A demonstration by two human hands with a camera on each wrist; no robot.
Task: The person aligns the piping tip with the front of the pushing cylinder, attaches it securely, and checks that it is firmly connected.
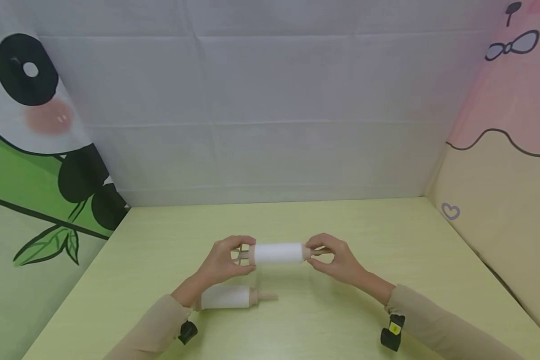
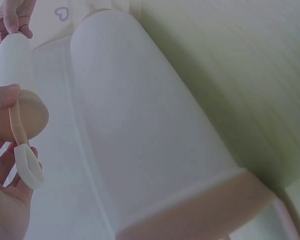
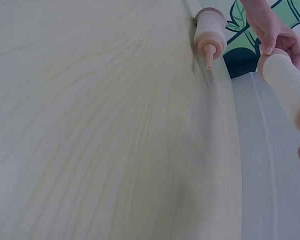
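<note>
A white roller [image 1: 278, 253] with beige end caps hangs level a little above the table [image 1: 387, 260]. My left hand [image 1: 243, 255] pinches its left end, where a thin white loop [image 2: 27, 165] sticks out past the cap. My right hand [image 1: 315, 252] pinches the stub on its right end. In the left wrist view the held roller [image 2: 15, 65] runs away from the camera. A second roller [image 1: 227, 297] of the same kind lies on the table under my left forearm, its stub pointing right. This second roller [image 2: 150, 135] fills the left wrist view and shows small in the right wrist view as roller [image 3: 210, 32].
The light green wooden table is boxed in by cloth walls: a panda print [image 1: 36, 125] on the left, grey cloth [image 1: 270, 125] at the back, and pink and cream cloth [image 1: 499, 200] on the right. Black cameras [image 1: 392, 332] sit on both wrists.
</note>
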